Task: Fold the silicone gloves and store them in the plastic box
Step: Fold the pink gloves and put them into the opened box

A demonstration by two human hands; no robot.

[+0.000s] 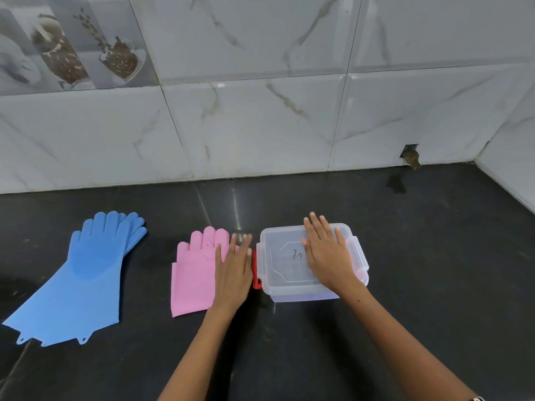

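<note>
Black stone counter (289, 357) fills the near part of my view, and two bare forearms reach forward over it. I see the left hand (233, 273) lying flat with fingers straight and close together, gripping nothing; its palm covers the right edge of the pink gloves (194, 273), which lie folded short under and left of those fingers. Between the two hands a red clip (256, 273) shows at the left side of the box (289, 273). The right hand (328, 253) rests flat on the clear lid, fingers a little spread, holding nothing, the fingertips reaching the far edge of the lid. Well to the left of the left fingers, the blue gloves (84, 273) lie unfolded, stacked, fingers pointing away from me. Beyond all fingertips stands the marble-tile wall (260, 125).
</note>
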